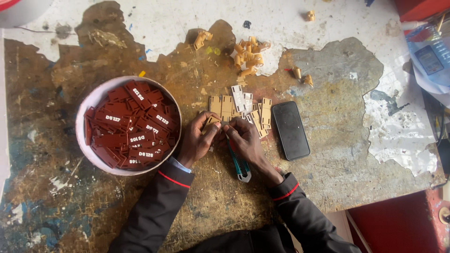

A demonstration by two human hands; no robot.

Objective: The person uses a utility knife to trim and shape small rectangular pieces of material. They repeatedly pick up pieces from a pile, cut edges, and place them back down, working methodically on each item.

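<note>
Pinching a small tan tag (213, 121) between thumb and fingers, the left hand (199, 138) has its grip closed on the piece, just right of the white bowl (93, 100) of dark red lettered tags (133, 124). Right hand (244, 138) meets it from the other side, grip closed around a teal-handled utility knife (239, 161) whose tip is hidden between the fingers; cannot tell whether the blade touches the tag. More tan tags (243, 110) lie in a loose cluster just right of the bowl, beyond the hands, with a black phone (290, 130) further right and a heap of tan offcuts (248, 56) up and right of the bowl, all on the worn tabletop (328, 178). Likely risks: blade slipping toward the left fingertips because both hands crowd one tiny piece; tag snapping or flying out under pressure; a wrist nudging the loose tags or the bowl rim.
</note>
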